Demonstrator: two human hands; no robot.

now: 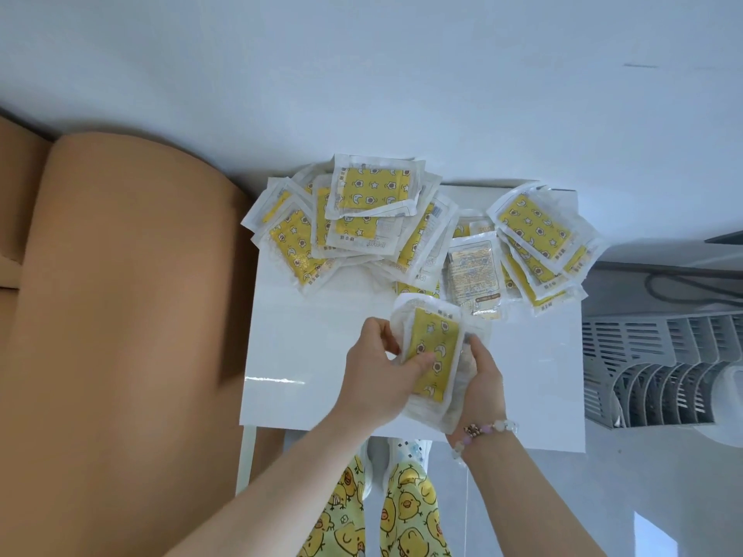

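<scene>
Above the front half of a small white table (321, 355) I hold a stack of clear packets with yellow patterned contents (436, 347). My left hand (378, 375) grips the stack's left side, thumb lying across the top packet. My right hand (480, 379) holds the right edge and underside, and that wrist wears a bead bracelet. Several more of the same packets lie in a loose heap (362, 219) along the table's far edge. Another cluster (534, 243) sits at the far right corner, and one packet (474, 271) among them lies label side up.
A tan rolled or padded surface (120, 315) fills the left side, right against the table. A grey slatted plastic rack (651, 363) stands to the right of the table. A white wall (362, 74) is behind. My legs in yellow duck-print trousers (402, 508) show below the table.
</scene>
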